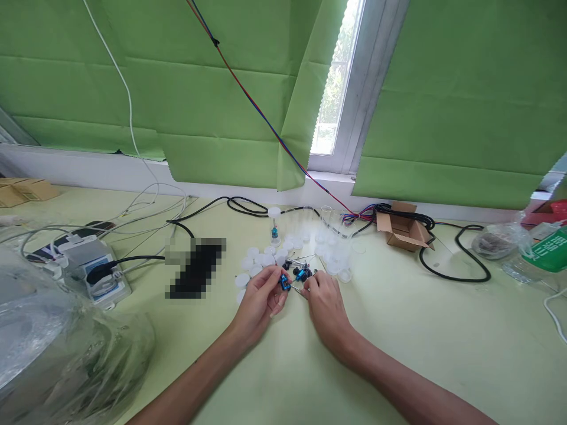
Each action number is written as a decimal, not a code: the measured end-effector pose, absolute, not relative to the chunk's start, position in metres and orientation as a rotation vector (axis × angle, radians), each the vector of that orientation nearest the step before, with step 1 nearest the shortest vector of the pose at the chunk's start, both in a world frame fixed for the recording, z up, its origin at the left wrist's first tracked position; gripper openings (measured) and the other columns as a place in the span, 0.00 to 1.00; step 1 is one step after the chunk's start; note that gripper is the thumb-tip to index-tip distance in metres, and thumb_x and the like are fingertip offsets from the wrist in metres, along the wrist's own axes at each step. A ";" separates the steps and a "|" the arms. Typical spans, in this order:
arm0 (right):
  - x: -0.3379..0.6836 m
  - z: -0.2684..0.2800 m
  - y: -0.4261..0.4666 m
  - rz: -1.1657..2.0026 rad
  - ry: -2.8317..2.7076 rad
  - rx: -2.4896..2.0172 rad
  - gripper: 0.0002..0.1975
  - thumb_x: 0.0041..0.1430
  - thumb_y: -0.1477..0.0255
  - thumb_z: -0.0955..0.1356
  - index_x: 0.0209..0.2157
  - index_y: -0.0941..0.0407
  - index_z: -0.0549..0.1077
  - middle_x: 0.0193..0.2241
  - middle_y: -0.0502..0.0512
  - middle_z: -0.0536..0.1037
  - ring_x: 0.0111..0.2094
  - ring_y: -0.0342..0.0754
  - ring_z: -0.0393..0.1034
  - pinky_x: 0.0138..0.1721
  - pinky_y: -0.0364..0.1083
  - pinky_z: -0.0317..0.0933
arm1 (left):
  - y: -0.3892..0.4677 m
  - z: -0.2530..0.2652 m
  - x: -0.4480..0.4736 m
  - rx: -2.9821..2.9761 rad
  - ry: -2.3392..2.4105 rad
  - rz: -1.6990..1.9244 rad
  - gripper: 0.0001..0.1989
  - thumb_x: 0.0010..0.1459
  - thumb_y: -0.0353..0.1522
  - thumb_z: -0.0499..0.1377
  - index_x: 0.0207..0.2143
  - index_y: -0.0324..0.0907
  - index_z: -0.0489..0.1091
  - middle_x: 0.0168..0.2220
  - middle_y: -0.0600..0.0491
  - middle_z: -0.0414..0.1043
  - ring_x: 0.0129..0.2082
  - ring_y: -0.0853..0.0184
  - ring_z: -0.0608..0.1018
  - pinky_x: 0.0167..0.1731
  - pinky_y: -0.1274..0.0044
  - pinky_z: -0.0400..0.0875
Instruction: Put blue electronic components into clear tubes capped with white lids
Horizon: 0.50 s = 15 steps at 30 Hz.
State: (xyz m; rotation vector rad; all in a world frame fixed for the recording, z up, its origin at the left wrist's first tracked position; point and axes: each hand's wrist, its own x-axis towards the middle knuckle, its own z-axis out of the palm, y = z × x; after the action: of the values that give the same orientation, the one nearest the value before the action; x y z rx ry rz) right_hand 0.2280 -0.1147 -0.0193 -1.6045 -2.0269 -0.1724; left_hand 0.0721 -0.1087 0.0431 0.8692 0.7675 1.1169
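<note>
My left hand [262, 298] is closed on a small blue metallic part [284, 283] with dark ends, pinched between thumb and fingers. Just right of it, my right hand [324, 301] pinches a thin silvery metal piece [297, 290] whose tip points at the blue part; its exact kind is too small to make out. Beyond both hands lies a pile of black pieces and thin metal pins [295, 264] with another blue part [302, 275] among them. White plastic caps [261, 260] spread to the left, and clear plastic tubes [334, 260] lie to the right.
A clear tube [275, 233] with a blue part inside stands behind the pile. An open cardboard box [403, 227] and black cables [465, 277] sit at back right. On the left are a power strip [104, 274], a blurred black object [198, 271] and a large plastic bag [66, 348].
</note>
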 end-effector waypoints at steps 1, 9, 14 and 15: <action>0.228 -0.020 -0.115 -0.182 -2.036 -1.613 0.07 0.65 0.79 0.64 0.31 0.57 0.69 0.31 0.57 0.70 0.34 0.53 0.66 0.34 0.48 0.56 | -0.109 0.043 0.072 0.864 0.767 1.115 0.15 0.54 0.42 0.65 0.31 0.39 0.69 0.30 0.54 0.70 0.15 0.80 0.63 0.10 0.87 0.53; 0.224 -0.017 -0.117 -0.373 -2.085 -1.737 0.10 0.64 0.82 0.62 0.31 0.58 0.70 0.31 0.60 0.70 0.34 0.55 0.64 0.35 0.50 0.56 | -0.108 0.042 0.073 0.836 0.761 1.103 0.16 0.52 0.42 0.66 0.31 0.39 0.70 0.28 0.55 0.69 0.15 0.80 0.64 0.09 0.87 0.53; 0.222 -0.014 -0.119 -0.402 -2.108 -1.766 0.12 0.62 0.85 0.61 0.30 0.58 0.70 0.30 0.61 0.70 0.34 0.56 0.63 0.35 0.51 0.56 | -0.109 0.042 0.073 0.856 0.770 1.092 0.15 0.55 0.42 0.64 0.32 0.39 0.69 0.30 0.54 0.69 0.15 0.81 0.63 0.10 0.88 0.54; 0.223 -0.014 -0.119 -0.380 -2.103 -1.754 0.12 0.63 0.85 0.60 0.30 0.58 0.70 0.30 0.61 0.70 0.34 0.56 0.64 0.35 0.51 0.56 | -0.109 0.042 0.074 0.857 0.774 1.091 0.15 0.55 0.42 0.64 0.32 0.39 0.69 0.30 0.54 0.69 0.15 0.80 0.63 0.10 0.88 0.54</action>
State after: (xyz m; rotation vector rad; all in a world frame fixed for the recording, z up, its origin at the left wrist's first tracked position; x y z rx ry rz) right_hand 0.2227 -0.1192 -0.0142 -1.7538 -2.1030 -0.3796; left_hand 0.0735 -0.1090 0.0420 0.8567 0.7738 1.0911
